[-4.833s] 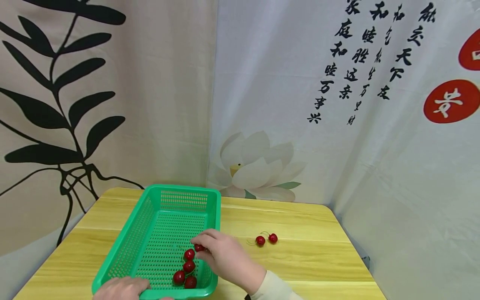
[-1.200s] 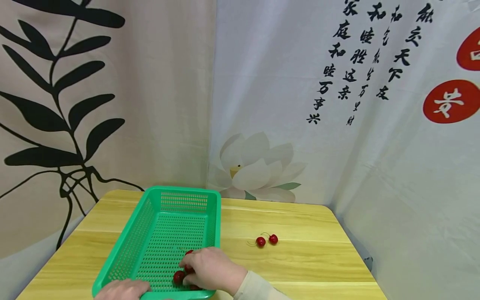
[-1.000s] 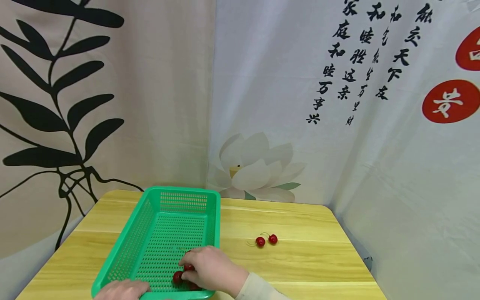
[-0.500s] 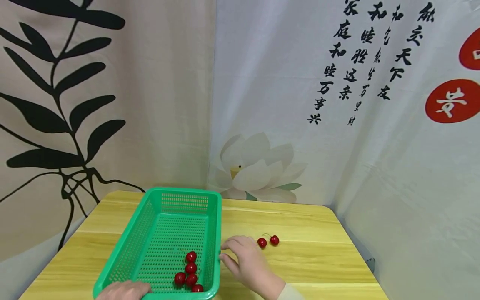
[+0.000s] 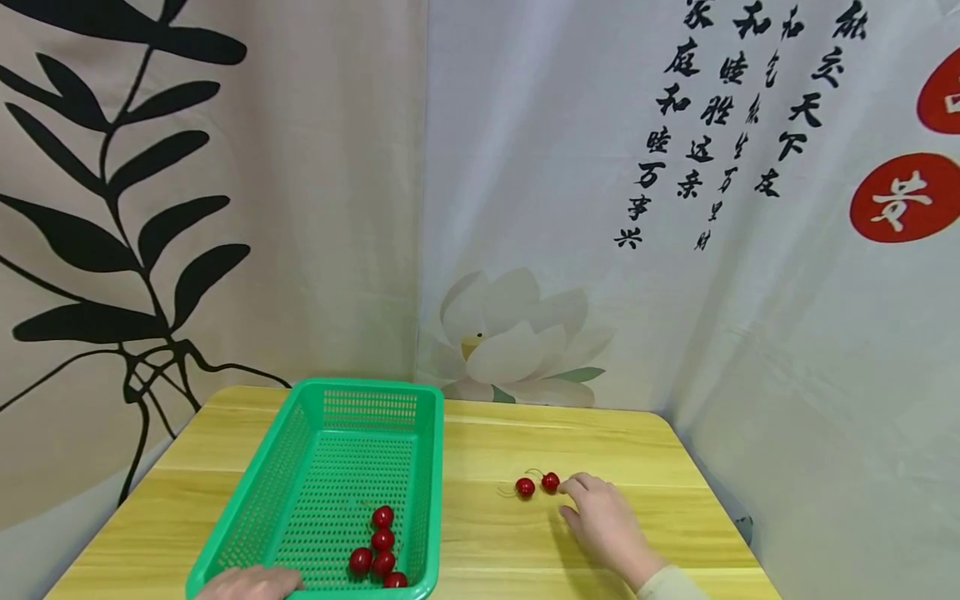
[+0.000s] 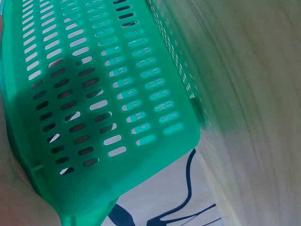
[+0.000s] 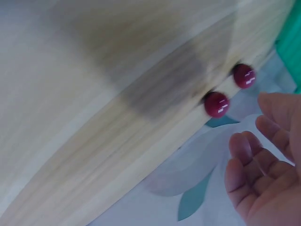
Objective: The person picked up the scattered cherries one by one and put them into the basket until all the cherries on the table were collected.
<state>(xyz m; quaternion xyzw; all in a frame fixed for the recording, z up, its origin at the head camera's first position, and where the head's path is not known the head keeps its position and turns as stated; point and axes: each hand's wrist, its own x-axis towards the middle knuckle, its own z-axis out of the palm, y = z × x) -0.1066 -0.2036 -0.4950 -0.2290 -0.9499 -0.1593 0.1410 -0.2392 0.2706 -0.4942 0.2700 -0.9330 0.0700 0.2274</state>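
Two red cherries with stems lie on the table: a left cherry (image 5: 525,488) and a right cherry (image 5: 551,482). My right hand (image 5: 603,521) hovers just right of them, its index fingertip close to the right cherry and nothing in its grasp. The right wrist view shows its loosely bent fingers (image 7: 242,148) apart from both cherries. Several more cherries (image 5: 361,562) sit clustered in the near right part of a green perforated basket (image 5: 431,500). My left hand (image 5: 251,583) grips the basket's near rim at the left corner; the left wrist view shows only part of this hand.
The wooden table (image 5: 660,458) carries the basket on its left side. Behind it hangs a curtain (image 5: 525,208) printed with a plant, a lotus and Chinese characters. The basket's right wall stands between the loose cherries and those inside.
My right hand was holding a cherry in the basket, lowered it among the others and let go. It then moved right, out over the table to the loose cherries. The left hand stayed put.
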